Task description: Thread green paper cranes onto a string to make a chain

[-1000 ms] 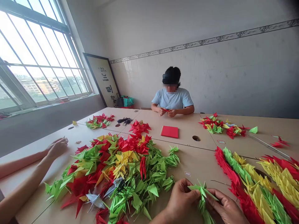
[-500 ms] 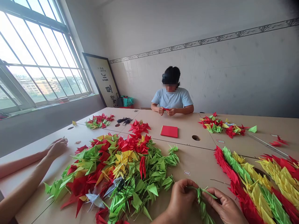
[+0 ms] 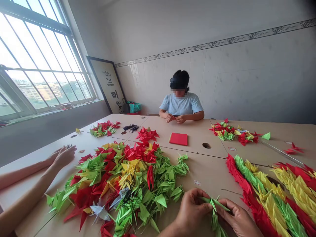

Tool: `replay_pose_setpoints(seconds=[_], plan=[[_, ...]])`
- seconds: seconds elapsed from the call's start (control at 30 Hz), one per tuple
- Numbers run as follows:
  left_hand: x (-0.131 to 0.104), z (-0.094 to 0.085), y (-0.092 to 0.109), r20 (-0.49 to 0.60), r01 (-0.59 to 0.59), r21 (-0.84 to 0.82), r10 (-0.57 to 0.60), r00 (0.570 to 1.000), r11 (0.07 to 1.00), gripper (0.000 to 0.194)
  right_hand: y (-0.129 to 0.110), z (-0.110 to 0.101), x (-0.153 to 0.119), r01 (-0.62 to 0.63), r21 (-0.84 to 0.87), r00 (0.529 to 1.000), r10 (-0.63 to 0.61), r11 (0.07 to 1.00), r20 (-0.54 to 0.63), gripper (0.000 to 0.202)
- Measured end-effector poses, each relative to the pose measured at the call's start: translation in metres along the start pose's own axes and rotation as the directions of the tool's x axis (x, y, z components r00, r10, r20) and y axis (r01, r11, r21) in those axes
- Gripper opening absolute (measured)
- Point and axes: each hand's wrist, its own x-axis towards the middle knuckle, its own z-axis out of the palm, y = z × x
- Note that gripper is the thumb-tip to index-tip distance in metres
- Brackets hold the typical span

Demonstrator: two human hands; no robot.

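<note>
My left hand [image 3: 192, 208] pinches one end of a green folded paper crane [image 3: 213, 201] at the lower right of the head view. On its other side, the fingers of my right hand [image 3: 237, 215] close on the crane's thin pointed part. More green folded cranes [image 3: 217, 225] hang below it in a bunch, running out of the frame's bottom edge; whether a thread joins them is hidden. Left of my hands lies a large heap of red, green, yellow and pale blue paper cranes [image 3: 148, 194], with tangled dark thread [image 3: 128, 192] on top.
Rows of red, green and yellow cranes [image 3: 266, 194] lie at right, near a thin needle-like rod [image 3: 231, 191]. Across the table [image 3: 192, 164], a person [image 3: 181, 103] handles red paper behind a red paper stack [image 3: 178, 139]. Another person's hands [image 3: 63, 155] rest at left.
The green crane has shifted slightly between my fingers, both hands still gripping it. The person across has lowered the red paper, and the hands at left have spread a little.
</note>
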Motion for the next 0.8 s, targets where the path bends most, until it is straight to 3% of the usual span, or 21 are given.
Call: replay_pose_setpoints(seconds=[0.5, 0.63, 0.8], plan=[[0.0024, -0.0006, 0.0000, -0.024, -0.019, -0.017, 0.019, 1.000, 1.000, 0.050, -0.0019, -0.0018, 0.0006, 0.079, -0.151, 0.997, -0.080, 0.985, 0.000, 0.025], [0.0030, -0.0010, -0.0017, -0.010, -0.034, 0.004, 0.034, 0.999, 0.999, 0.048, -0.0013, -0.0031, 0.0032, 0.076, -0.123, 0.996, -0.071, 0.989, 0.045, 0.023], [-0.0012, 0.0024, 0.0032, -0.010, -0.027, 0.064, 0.027, 1.000, 0.998, 0.045, -0.0043, -0.0013, -0.0003, 0.043, -0.082, 0.999, -0.043, 0.996, 0.012, 0.020]])
